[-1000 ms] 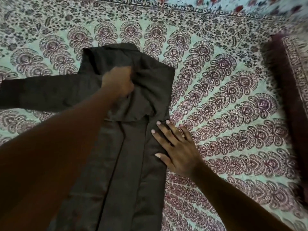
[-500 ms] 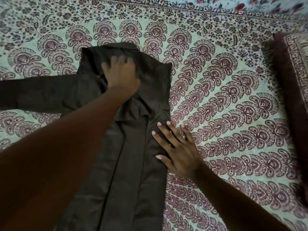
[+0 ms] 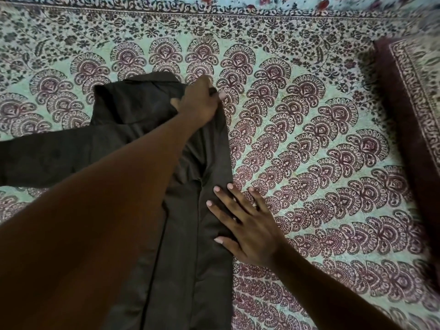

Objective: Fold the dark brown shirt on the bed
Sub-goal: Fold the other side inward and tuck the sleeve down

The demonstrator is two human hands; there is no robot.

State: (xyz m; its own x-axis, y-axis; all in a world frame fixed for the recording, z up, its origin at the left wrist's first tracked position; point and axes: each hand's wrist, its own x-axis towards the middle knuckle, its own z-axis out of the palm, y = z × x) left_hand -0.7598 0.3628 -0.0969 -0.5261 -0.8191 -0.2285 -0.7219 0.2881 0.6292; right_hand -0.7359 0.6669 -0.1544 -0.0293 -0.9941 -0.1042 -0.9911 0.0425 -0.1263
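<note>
Left grip [image 3: 198,101] pinches the shirt [image 3: 185,258] shoulder, fingertips mostly hidden; right grip [image 3: 247,227] rests flat.

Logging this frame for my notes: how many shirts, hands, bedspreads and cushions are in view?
dark brown shirt: 1
hands: 2 (left hand, right hand)
patterned bedspread: 1
maroon cushion: 1
Total: 5

Left arm [image 3: 95,222] and right arm [image 3: 321,287]: bare, forearm to wrist. Right grip [image 3: 247,229]: nails [image 3: 209,203] rounded, coated pale pink. Left grip [image 3: 197,103]: one pale pink nail visible. Possible ring on right grip; too small to confirm.
</note>
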